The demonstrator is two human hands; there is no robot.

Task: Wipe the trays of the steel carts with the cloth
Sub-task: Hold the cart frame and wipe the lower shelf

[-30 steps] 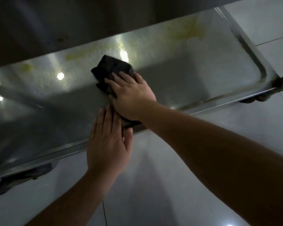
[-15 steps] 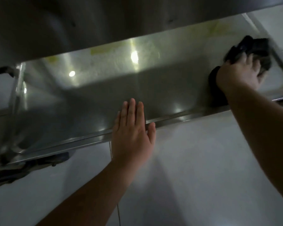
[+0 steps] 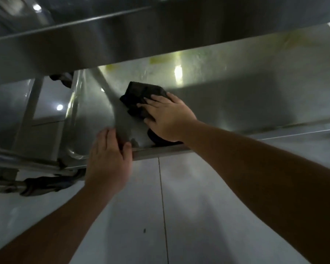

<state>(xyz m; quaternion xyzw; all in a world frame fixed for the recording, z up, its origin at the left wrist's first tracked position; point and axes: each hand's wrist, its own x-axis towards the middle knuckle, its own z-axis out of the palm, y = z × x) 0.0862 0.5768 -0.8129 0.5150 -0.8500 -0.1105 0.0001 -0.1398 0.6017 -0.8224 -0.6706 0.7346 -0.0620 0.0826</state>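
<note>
The cloth (image 3: 141,96) is dark, near black, bunched into a loose wad; it lies flat on the lower tray (image 3: 236,96) of the steel cart, toward the tray's left end and just inside its near rim; the tray is a shallow brushed-steel pan with a raised lip, glossy with light spots; yellowish smears, perhaps residue, streak its far side.

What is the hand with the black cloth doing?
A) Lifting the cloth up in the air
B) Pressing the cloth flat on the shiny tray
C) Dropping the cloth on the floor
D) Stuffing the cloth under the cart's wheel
B: the right hand lies flat on the black cloth, pressing it onto the steel tray.
</note>
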